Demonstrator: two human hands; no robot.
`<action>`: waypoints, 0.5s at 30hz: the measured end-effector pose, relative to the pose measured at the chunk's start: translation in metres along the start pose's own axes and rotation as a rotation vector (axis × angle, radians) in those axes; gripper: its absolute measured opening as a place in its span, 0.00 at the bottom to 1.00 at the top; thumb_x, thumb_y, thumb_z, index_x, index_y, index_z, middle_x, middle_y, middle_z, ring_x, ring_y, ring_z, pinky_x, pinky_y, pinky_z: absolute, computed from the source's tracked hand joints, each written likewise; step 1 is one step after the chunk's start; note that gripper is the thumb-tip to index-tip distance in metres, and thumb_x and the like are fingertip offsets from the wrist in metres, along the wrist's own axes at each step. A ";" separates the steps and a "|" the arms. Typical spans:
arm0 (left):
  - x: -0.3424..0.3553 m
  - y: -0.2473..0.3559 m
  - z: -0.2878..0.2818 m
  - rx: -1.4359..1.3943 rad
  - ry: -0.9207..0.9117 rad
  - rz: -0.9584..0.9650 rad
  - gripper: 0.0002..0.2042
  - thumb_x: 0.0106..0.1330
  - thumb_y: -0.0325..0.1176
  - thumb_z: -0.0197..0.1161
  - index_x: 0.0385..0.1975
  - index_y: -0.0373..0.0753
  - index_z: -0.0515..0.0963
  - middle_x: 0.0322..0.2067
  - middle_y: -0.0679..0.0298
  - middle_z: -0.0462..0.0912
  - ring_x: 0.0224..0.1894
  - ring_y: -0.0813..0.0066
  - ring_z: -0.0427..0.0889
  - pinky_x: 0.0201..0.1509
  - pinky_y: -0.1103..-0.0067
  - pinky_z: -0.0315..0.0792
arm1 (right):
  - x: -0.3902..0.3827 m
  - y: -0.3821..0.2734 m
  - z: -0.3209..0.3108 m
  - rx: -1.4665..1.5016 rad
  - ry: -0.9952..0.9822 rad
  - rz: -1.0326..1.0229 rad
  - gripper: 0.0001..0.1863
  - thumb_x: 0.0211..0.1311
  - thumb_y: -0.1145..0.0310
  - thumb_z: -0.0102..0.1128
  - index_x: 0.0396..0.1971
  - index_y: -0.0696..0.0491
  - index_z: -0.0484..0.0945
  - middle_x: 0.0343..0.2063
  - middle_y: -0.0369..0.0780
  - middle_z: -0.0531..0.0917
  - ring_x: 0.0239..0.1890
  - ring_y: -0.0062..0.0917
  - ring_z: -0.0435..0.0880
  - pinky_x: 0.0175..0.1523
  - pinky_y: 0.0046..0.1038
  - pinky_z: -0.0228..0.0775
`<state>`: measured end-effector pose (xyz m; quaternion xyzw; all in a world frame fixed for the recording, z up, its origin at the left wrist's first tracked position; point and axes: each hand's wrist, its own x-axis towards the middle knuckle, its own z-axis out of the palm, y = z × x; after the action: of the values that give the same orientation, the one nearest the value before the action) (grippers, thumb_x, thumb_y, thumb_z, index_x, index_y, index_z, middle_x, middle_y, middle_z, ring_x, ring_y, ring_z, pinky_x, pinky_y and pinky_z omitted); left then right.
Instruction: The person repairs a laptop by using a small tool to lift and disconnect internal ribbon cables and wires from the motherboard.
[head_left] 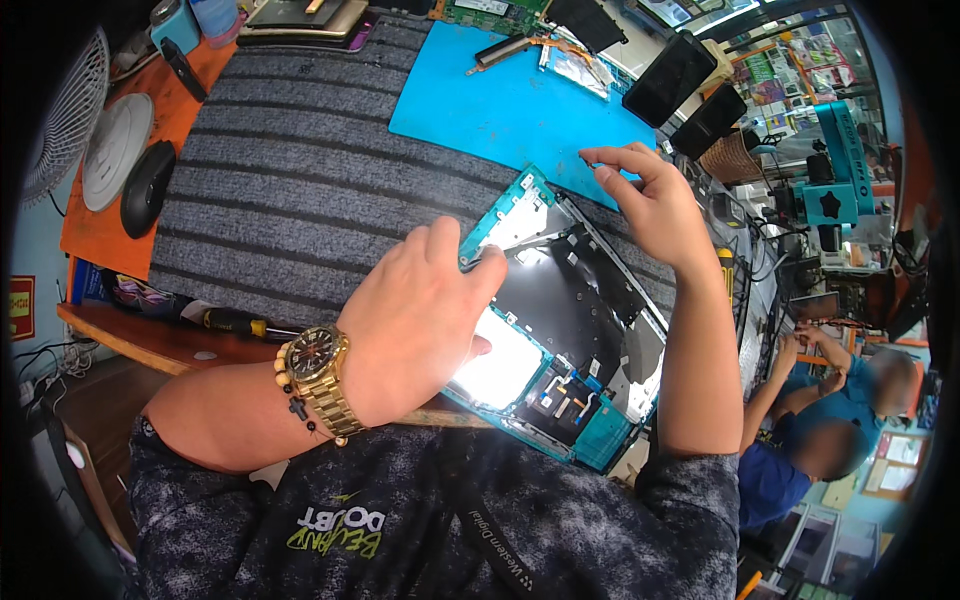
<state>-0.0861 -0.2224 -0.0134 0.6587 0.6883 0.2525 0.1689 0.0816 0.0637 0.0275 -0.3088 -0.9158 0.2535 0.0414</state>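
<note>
An opened laptop casing (560,280), black inside with teal edges and bare metal patches, lies tilted at the table's near edge against my shirt. My left hand (420,310), with a gold watch and beaded bracelet at the wrist, grips its left side, the fingers curled over the edge. Above the casing's far right side, my right hand (650,200) is raised with thumb and forefinger pinched together. A tiny dark thing shows at those fingertips, too small to name. A bright white reflection covers the casing's near left part.
A blue mat (480,100) carries loose laptop parts (580,70) beyond the casing. Two black phones (670,75) stand at the far right. A screwdriver (235,322) lies at the near left edge, and a black mouse (148,190) farther left. Two people sit at right.
</note>
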 end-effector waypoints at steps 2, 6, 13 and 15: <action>0.000 0.000 0.000 -0.001 -0.001 -0.001 0.39 0.64 0.37 0.90 0.74 0.33 0.79 0.54 0.47 0.76 0.58 0.45 0.83 0.63 0.56 0.82 | 0.003 0.009 0.002 0.028 0.017 -0.030 0.18 0.89 0.61 0.68 0.66 0.52 0.95 0.46 0.42 0.91 0.48 0.32 0.88 0.58 0.35 0.80; -0.001 0.001 -0.002 0.009 -0.028 -0.016 0.37 0.65 0.39 0.89 0.71 0.33 0.80 0.57 0.47 0.80 0.60 0.47 0.84 0.66 0.58 0.82 | 0.003 0.020 0.001 0.037 -0.024 0.039 0.20 0.90 0.60 0.66 0.68 0.54 0.94 0.48 0.45 0.91 0.52 0.37 0.89 0.63 0.38 0.80; -0.001 0.000 -0.001 0.006 -0.023 -0.009 0.37 0.66 0.39 0.88 0.72 0.33 0.79 0.56 0.47 0.80 0.60 0.47 0.84 0.67 0.58 0.82 | -0.004 0.016 0.001 -0.121 -0.089 -0.036 0.22 0.92 0.60 0.62 0.69 0.58 0.92 0.46 0.50 0.86 0.51 0.43 0.87 0.61 0.42 0.80; -0.001 -0.001 0.001 -0.002 -0.007 -0.001 0.40 0.64 0.38 0.90 0.75 0.33 0.79 0.54 0.48 0.77 0.57 0.47 0.83 0.64 0.58 0.81 | -0.007 0.012 -0.001 -0.153 -0.053 -0.084 0.22 0.92 0.61 0.62 0.69 0.58 0.92 0.44 0.51 0.85 0.49 0.44 0.86 0.60 0.42 0.80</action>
<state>-0.0862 -0.2234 -0.0147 0.6588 0.6879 0.2511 0.1722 0.0939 0.0676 0.0230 -0.2657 -0.9454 0.1888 0.0040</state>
